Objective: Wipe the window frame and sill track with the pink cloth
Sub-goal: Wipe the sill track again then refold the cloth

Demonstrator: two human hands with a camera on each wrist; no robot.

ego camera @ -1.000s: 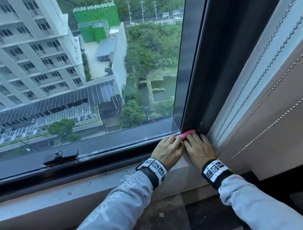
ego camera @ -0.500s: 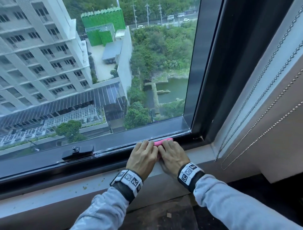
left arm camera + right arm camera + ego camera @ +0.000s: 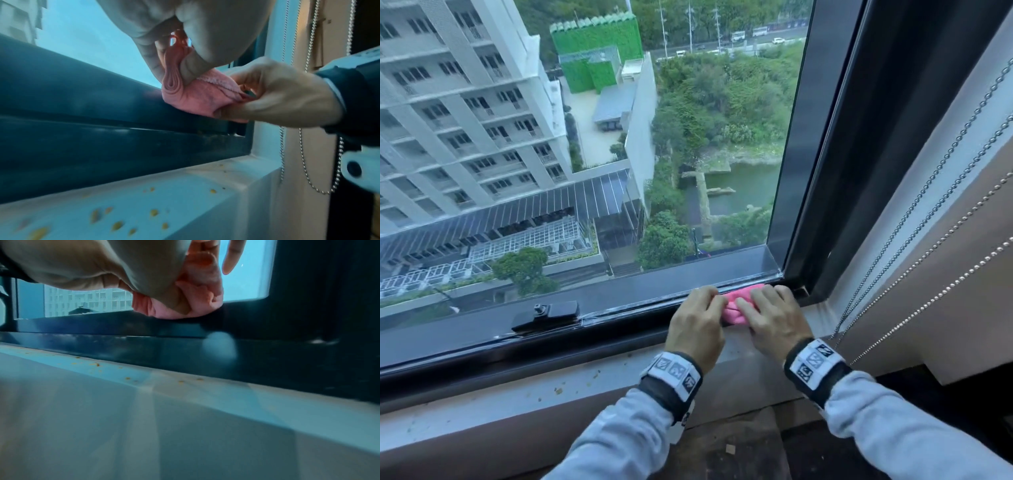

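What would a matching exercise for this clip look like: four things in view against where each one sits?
Things:
1. pink cloth
2. black latch
3. bead chains
4. yellowish crumbs

Places:
A. scattered on the pale ledge below the frame
B. between both hands, on the track near the right corner
C. on the bottom frame, left of the hands
D. hanging right of the window

Pairs: 1-B, 2-C, 3-D, 4-A
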